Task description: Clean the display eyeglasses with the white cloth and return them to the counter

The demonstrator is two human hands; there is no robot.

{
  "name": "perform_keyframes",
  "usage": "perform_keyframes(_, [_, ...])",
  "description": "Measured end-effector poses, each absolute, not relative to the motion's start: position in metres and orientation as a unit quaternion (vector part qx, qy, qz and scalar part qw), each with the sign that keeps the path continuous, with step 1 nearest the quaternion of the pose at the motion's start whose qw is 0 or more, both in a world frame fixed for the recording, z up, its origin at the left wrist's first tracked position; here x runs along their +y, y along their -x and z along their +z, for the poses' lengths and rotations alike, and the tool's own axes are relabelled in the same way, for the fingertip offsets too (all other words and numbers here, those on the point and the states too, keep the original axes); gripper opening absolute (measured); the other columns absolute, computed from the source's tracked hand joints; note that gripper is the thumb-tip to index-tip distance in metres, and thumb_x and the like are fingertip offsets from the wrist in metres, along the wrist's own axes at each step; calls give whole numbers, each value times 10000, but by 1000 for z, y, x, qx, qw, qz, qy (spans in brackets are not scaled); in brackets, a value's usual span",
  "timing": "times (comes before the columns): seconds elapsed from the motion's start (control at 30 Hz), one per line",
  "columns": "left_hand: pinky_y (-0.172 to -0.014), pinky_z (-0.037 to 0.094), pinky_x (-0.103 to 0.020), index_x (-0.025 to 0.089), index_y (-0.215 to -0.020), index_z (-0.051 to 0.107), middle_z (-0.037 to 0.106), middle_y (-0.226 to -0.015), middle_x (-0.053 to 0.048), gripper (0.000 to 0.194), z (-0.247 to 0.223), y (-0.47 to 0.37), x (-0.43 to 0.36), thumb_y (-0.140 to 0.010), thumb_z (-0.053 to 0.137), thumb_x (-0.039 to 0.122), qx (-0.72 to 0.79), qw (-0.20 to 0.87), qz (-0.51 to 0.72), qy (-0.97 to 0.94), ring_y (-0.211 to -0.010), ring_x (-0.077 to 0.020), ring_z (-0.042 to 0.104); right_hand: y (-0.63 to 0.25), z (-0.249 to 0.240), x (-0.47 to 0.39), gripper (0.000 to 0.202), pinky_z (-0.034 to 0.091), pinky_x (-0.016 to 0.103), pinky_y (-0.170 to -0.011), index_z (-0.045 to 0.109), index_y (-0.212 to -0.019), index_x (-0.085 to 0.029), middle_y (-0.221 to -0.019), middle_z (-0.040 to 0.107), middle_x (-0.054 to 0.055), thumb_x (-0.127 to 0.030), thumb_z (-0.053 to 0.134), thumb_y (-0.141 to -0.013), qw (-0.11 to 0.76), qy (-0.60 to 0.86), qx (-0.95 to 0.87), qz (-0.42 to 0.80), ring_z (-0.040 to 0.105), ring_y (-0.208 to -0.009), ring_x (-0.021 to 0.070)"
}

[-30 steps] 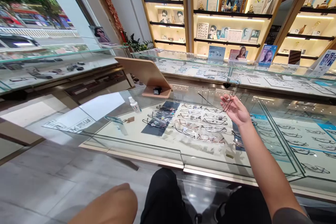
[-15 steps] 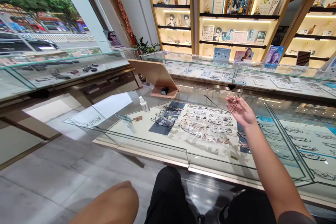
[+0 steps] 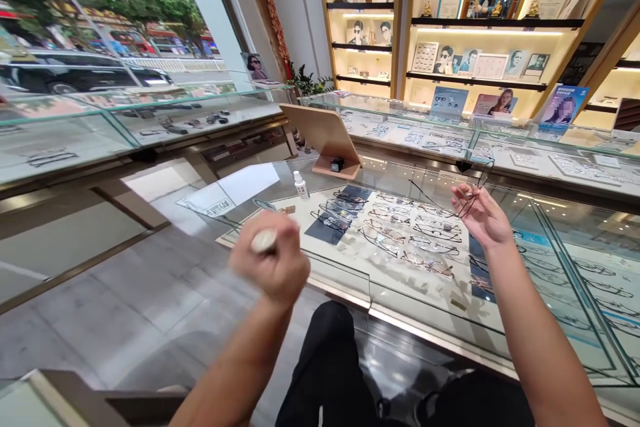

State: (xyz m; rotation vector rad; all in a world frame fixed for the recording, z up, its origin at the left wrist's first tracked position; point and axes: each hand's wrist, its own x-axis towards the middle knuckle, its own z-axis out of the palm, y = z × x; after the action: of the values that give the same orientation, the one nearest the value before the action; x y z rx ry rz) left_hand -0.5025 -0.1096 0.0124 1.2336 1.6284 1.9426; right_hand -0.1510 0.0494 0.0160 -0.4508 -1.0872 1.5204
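My right hand (image 3: 483, 217) pinches a thin dark-framed pair of eyeglasses (image 3: 440, 203) above the right part of the glass counter (image 3: 345, 273). One temple of the eyeglasses points left. My left hand (image 3: 273, 255) is raised over the counter's left front edge, blurred, with its fingers curled round a pale, round-ended object (image 3: 263, 241) that I cannot identify. Rows of eyeglasses (image 3: 385, 233) lie in the display below. A white bottle (image 3: 301, 185) stands on the glass beyond my left hand.
A wooden mirror stand (image 3: 325, 137) is at the counter's back. Further display cases (image 3: 425, 121) run behind it and along the window. Lit shelves (image 3: 480, 73) line the wall. My knees are below the front edge, and a boxy edge (image 3: 55, 400) shows at lower left.
My left hand has come into view at the lower left, closed round the pale object. My right hand still holds the eyeglasses. The camera view has turned slightly left.
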Motion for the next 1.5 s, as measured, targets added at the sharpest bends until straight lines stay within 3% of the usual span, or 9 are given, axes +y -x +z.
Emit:
perform_keyframes(0.1, [-674, 366, -298, 225, -721, 468, 429, -687, 12, 420, 15, 531, -77, -996, 615, 506, 607, -44, 683, -404, -681, -165, 398, 150, 15, 51, 260, 616, 374, -1057, 711, -783, -291, -1099, 790, -10, -433, 927, -756, 575, 188, -460, 650, 731, -1154, 199])
perform_keyframes(0.2, [-667, 322, -293, 223, -682, 418, 386, -643, 16, 383, 15, 569, -37, -1014, 526, 381, 708, -36, 593, -381, -674, -166, 397, 148, 15, 53, 246, 611, 414, -1076, 706, -784, -294, -1107, 795, -1, -422, 915, -769, 578, 188, -461, 646, 735, -1163, 218])
perform_keyframes(0.3, [-778, 401, -324, 216, -934, 600, 617, -841, -39, 171, 6, 602, -9, -999, 443, 228, 765, -8, 551, -334, -796, -214, 564, 146, 14, 55, 240, 601, 426, -1095, 708, -786, -294, -1103, 800, 1, -419, 913, -774, 584, 186, -459, 643, 738, -1163, 220])
perform_keyframes(0.5, [-1065, 441, -469, 180, -1427, 550, 580, -1309, -214, 611, -23, 627, 21, -942, 626, 544, 816, 22, 448, -366, -1264, -389, 586, 147, 14, 56, 282, 641, 333, -1004, 715, -777, -289, -1089, 806, -20, -429, 955, -725, 583, 179, -456, 648, 755, -1119, 182])
perform_keyframes(0.73, [-1051, 476, -503, 203, -926, 606, 664, -1023, -152, 142, -35, 623, 41, -842, 669, 298, 814, 54, 436, -380, -1143, -400, 643, 147, 14, 57, 270, 642, 321, -999, 703, -783, -287, -1098, 806, -21, -419, 937, -756, 577, 162, -472, 647, 756, -1121, 177])
perform_keyframes(0.93, [-903, 530, -404, 216, -834, 531, 661, -862, -58, 41, 0, 595, 54, -824, 565, 236, 744, 48, 530, -405, -963, -280, 657, 153, 16, 57, 300, 643, 315, -977, 698, -809, -285, -1072, 810, -37, -455, 939, -752, 598, 157, -477, 625, 764, -1080, 158])
perform_keyframes(1.23, [-685, 560, -315, 197, -777, 545, 587, -716, 33, 354, 49, 415, 64, -615, 830, 332, 320, 498, 558, -582, -660, -144, 628, 155, 21, 52, 367, 618, 222, -852, 726, -801, -262, -992, 813, -31, -458, 1000, -654, 622, 166, -450, 619, 761, -984, 121])
perform_keyframes(1.4, [-546, 477, -260, 206, -629, 465, 467, -565, 45, 350, 35, 374, 63, -584, 770, 374, 253, 582, 569, -523, -523, -104, 494, 161, 17, 50, 385, 607, 317, -924, 708, -793, -248, -970, 803, 25, -500, 972, -673, 604, 218, -477, 601, 739, -983, 172])
perform_keyframes(1.5, [-469, 382, -255, 222, -537, 398, 362, -474, 39, 546, 23, 376, 63, -718, 687, 649, 245, 588, 571, -518, -439, -99, 403, 169, 16, 44, 446, 600, 321, -944, 679, -747, -244, -910, 784, 13, -532, 994, -617, 587, 240, -474, 610, 725, -959, 167])
